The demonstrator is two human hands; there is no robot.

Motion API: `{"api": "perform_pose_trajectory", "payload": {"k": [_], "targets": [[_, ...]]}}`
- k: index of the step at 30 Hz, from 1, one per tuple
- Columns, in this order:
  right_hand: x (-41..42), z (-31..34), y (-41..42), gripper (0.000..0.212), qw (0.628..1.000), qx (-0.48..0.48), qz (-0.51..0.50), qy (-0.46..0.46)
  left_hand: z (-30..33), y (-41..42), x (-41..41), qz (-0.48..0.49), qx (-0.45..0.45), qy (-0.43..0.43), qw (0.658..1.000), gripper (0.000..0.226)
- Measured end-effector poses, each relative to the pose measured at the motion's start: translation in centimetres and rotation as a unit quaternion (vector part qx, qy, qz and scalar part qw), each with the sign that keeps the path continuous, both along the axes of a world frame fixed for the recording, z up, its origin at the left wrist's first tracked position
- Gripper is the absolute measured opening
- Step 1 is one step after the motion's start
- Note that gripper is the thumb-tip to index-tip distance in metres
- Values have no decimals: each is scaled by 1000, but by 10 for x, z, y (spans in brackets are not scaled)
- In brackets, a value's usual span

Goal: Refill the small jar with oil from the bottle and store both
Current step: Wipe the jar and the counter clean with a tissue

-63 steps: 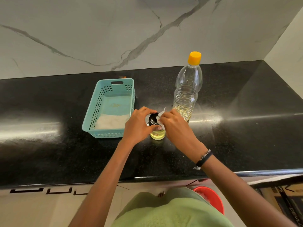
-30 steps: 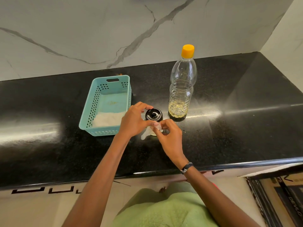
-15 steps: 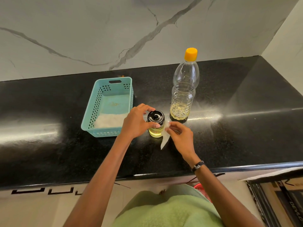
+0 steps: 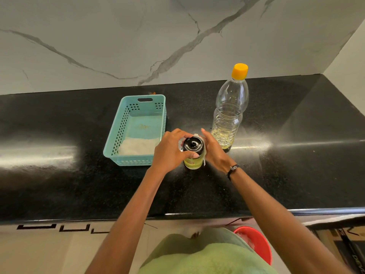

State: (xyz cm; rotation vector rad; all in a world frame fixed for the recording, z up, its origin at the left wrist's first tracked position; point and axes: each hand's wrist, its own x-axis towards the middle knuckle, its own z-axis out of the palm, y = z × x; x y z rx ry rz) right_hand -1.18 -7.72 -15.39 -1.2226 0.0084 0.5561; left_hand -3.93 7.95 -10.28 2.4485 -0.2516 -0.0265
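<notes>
A small glass jar (image 4: 193, 162) with yellow oil and a black lid stands on the black counter (image 4: 276, 175). My left hand (image 4: 170, 151) grips its lid from the left. My right hand (image 4: 214, 151) presses a white tissue (image 4: 204, 153) against the jar's right side. Just behind and to the right stands a clear plastic bottle (image 4: 229, 115) with an orange cap on, holding a little oil at its bottom.
A turquoise perforated basket (image 4: 126, 127) with a white cloth inside sits left of the jar. A marble wall rises behind the counter, and another wall closes the right end. A red bucket (image 4: 256, 242) stands on the floor below the counter edge.
My right hand had drawn the tissue down to the counter in front of the jar. It has come back up against the jar's right side. My left hand stays on the lid.
</notes>
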Motion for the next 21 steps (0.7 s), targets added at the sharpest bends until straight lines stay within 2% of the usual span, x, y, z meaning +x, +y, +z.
{"api": "perform_pose_trajectory", "payload": {"k": [3, 6, 10, 14, 16, 19, 21], "targets": [[7, -2, 0, 60, 995, -90, 40, -14, 1, -1, -1, 5, 17, 0, 1000, 57], [-1, -9, 3, 70, 986, -160, 9, -47, 2, -2, -2, 10, 28, -3, 1000, 56], [-36, -13, 9, 53, 983, -140, -94, -69, 2, -3, -3, 15, 21, 1, 1000, 56], [-65, -17, 12, 39, 977, -132, -144, -81, 2, -2, -2, 14, 12, 7, 1000, 57], [-75, -23, 15, 28, 947, -217, -190, -139, 2, -1, -1, 11, 11, 8, 1000, 56], [-82, -37, 12, 27, 855, -350, -266, -276, 3, -1, 1, 4, 15, 11, 1000, 56], [-83, -37, 4, 23, 816, -385, -270, -336, 4, -1, 1, 3, 16, 16, 1000, 57]]}}
